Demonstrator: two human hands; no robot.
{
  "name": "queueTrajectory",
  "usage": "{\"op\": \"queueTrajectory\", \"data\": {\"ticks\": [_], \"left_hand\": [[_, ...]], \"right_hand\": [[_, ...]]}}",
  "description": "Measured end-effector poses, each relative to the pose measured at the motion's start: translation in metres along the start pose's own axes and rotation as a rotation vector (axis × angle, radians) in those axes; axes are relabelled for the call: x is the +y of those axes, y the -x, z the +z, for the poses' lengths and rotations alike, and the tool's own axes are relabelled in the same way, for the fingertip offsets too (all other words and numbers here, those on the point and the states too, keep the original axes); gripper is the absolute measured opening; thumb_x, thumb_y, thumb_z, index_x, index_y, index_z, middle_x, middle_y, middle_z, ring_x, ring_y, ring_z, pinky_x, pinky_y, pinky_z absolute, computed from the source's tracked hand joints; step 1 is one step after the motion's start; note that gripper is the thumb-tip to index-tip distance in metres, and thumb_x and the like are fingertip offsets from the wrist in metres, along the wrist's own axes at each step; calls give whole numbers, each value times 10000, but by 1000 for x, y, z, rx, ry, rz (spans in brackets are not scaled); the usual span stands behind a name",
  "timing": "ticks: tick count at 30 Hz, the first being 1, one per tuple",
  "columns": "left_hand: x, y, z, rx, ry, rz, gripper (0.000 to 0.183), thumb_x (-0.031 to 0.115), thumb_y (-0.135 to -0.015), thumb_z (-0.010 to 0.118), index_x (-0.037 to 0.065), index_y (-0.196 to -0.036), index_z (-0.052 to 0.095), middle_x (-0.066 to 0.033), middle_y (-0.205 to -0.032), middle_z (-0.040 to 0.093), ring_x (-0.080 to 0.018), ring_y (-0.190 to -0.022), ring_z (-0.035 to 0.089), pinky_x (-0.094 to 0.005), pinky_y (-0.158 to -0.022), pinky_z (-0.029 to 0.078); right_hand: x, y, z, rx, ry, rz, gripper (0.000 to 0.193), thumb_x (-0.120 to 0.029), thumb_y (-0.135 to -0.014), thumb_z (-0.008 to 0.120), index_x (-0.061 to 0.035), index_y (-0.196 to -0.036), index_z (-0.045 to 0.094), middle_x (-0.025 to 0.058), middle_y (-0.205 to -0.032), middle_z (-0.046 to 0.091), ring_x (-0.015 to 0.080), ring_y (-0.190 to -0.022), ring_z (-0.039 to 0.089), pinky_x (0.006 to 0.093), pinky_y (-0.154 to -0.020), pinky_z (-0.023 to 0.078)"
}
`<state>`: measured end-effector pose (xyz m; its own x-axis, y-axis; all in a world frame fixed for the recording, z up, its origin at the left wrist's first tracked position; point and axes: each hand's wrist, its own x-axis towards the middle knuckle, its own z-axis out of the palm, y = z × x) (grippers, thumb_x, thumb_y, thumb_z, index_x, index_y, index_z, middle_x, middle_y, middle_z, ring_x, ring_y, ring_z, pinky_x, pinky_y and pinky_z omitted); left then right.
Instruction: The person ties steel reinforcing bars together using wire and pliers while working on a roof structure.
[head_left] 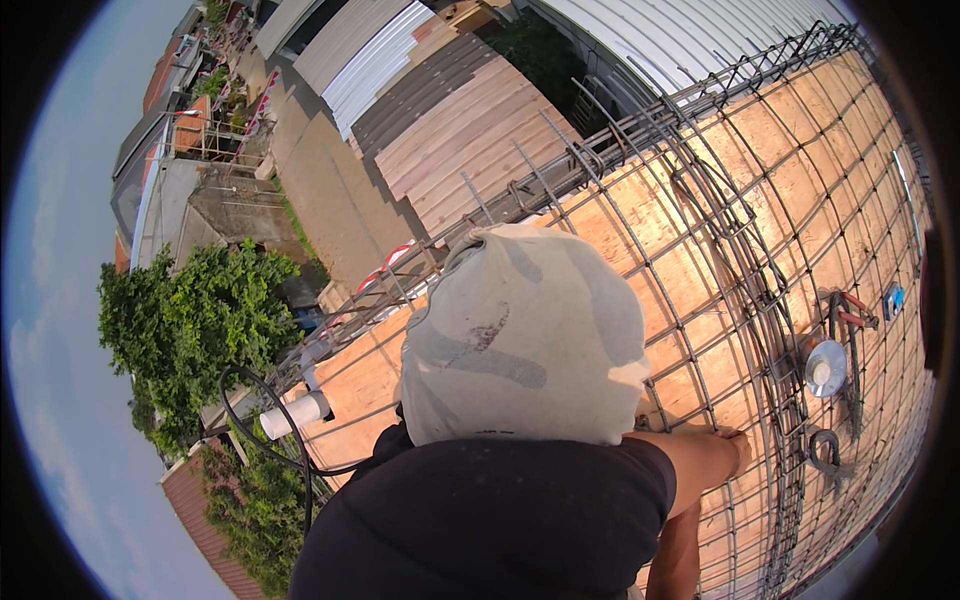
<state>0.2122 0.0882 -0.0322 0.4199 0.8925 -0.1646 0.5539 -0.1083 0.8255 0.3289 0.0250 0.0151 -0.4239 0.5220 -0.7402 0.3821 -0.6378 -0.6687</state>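
Neither of my hands can be made out. A person in a pale camouflage-patterned cap (525,340) and black shirt (480,525) fills the lower middle, bent over a rebar grid (655,265). That person's arm (695,470) reaches right, with the hand (738,452) low at the bars beside a dense bundle of rebar (765,310). What the fingers hold is too small to tell. A bare limb (677,560) rises from the lower edge under this arm; I cannot tell whose it is.
Plywood (790,140) lies under the grid. At right are red-handled cutters (852,312), a round silvery dish (826,368), a dark wire coil (824,452) and a blue box (893,300). A white pipe (295,414) and black cable (303,465) stick out at the left edge, above trees and ground.
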Motion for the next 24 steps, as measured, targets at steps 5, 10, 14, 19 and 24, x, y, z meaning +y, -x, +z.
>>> {"op": "queueTrajectory", "data": {"ticks": [5, 10, 14, 19, 24], "left_hand": [[-1, 3, 0, 1, 6, 3, 181, 214, -780, 696, 154, -940, 757, -93, -948, 732, -267, -962, 689, -396, -780, 543], [-2, 4, -2, 7, 12, 7, 186, 217, -783, 695, 153, -947, 756, -96, -951, 731, -269, -964, 688, -397, -782, 543], [-8, 13, -1, 10, 27, -15, 190, 219, -785, 694, 153, -953, 755, -97, -954, 731, -271, -965, 687, -399, -783, 542], [-6, 9, -4, 8, 24, 3, 196, 223, -788, 694, 153, -960, 753, -100, -957, 730, -273, -967, 687, -400, -784, 542], [-7, 9, -5, 4, 27, 5, 201, 226, -790, 693, 152, -968, 752, -102, -960, 730, -275, -968, 686, -402, -786, 542]], "right_hand": [[0, 2, 0, 6, 14, 0, 322, -307, -991, 569, -27, -1150, 566, 112, -1057, 645, 210, -908, 655, 383, -766, 565], [1, 1, 1, 14, 33, -6, 318, -302, -990, 571, -26, -1146, 568, 112, -1052, 645, 209, -904, 655, 382, -762, 566], [5, -1, 4, -5, 49, 8, 314, -299, -989, 573, -25, -1143, 569, 112, -1049, 645, 208, -901, 655, 381, -759, 566], [3, -1, 2, 12, 58, -4, 310, -294, -988, 575, -24, -1139, 571, 112, -1045, 646, 207, -897, 655, 380, -756, 567], [5, -1, 2, 11, 69, -5, 306, -289, -986, 577, -23, -1135, 573, 112, -1040, 646, 206, -894, 655, 378, -752, 567]]}}
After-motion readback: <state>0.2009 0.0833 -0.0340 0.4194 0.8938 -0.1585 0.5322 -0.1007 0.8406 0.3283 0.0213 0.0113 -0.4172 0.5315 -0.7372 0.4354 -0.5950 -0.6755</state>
